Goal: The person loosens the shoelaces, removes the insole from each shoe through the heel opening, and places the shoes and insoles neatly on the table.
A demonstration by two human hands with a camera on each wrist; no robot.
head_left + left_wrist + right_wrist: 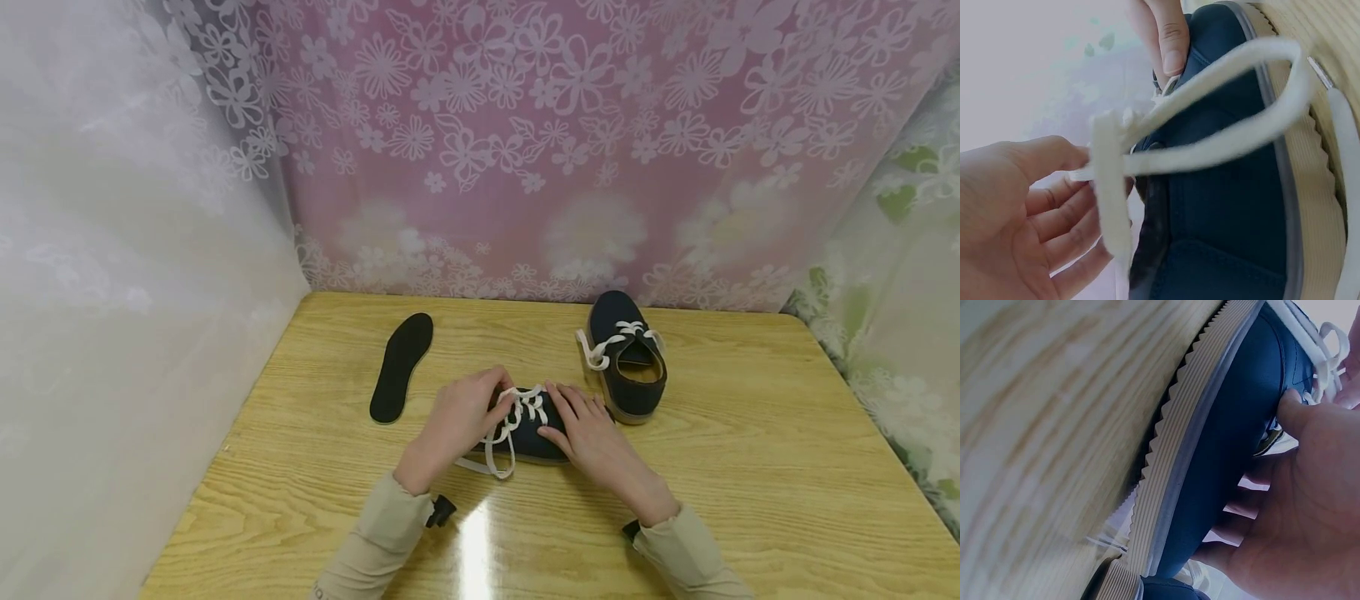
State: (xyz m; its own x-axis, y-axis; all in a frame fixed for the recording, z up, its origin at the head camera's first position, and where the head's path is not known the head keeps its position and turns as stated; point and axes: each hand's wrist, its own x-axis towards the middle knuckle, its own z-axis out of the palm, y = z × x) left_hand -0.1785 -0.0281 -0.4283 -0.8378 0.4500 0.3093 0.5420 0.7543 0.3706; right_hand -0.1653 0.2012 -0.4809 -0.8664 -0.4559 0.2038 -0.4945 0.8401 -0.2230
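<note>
A dark navy lace-up shoe (531, 446) with a ribbed cream sole (1166, 450) stands on the wooden table, toe to the right. My left hand (468, 410) pinches its white shoelace (1204, 159) between thumb and forefinger above the opening, the other fingers spread below. From those fingertips a loop of lace hangs down the near side. Over the toe end, my right hand (596, 437) holds the shoe, thumb (1294, 412) on the upper and fingers on the far side. Part of the lacing is hidden behind the left fingers.
A second navy shoe (637, 396) with white laces stands just beyond the right hand, close to the first shoe's toe. To the left lies a black insole (402, 367). Flowered curtains (525, 167) hang behind the wooden table (750, 433) and at both sides.
</note>
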